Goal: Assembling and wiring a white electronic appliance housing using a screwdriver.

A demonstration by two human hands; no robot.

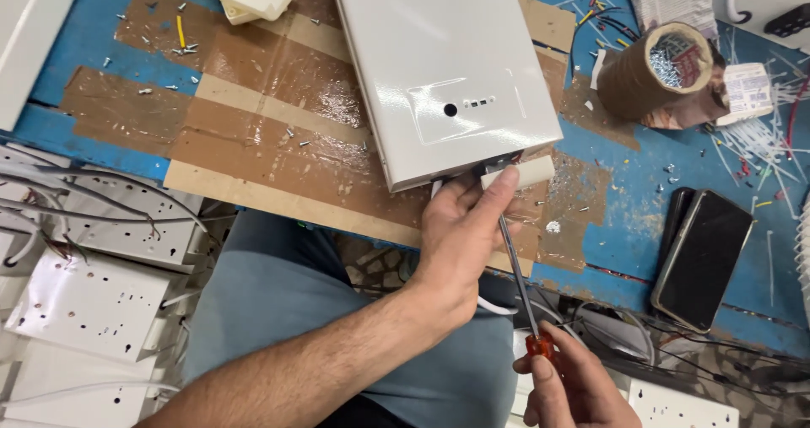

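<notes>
Left hand (460,234) pinches the stiff white plastic block (521,173) at the desk's near edge; right hand (574,386) grips the slim red-handled screwdriver (519,276), likely slippery.

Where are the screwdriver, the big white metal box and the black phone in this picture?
screwdriver (516,268): head view, on the middle of its metal shaft.
white metal box (439,48): head view, on its flat top face.
black phone (702,259): head view, on its dark screen.

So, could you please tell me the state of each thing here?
White metal enclosure: closed, lying flat.
Screwdriver: tip at enclosure's near edge.
Left hand: pinching a small white part.
Right hand: gripping the screwdriver handle.
Phone: screen dark.
Tape roll: holding screws.
</notes>
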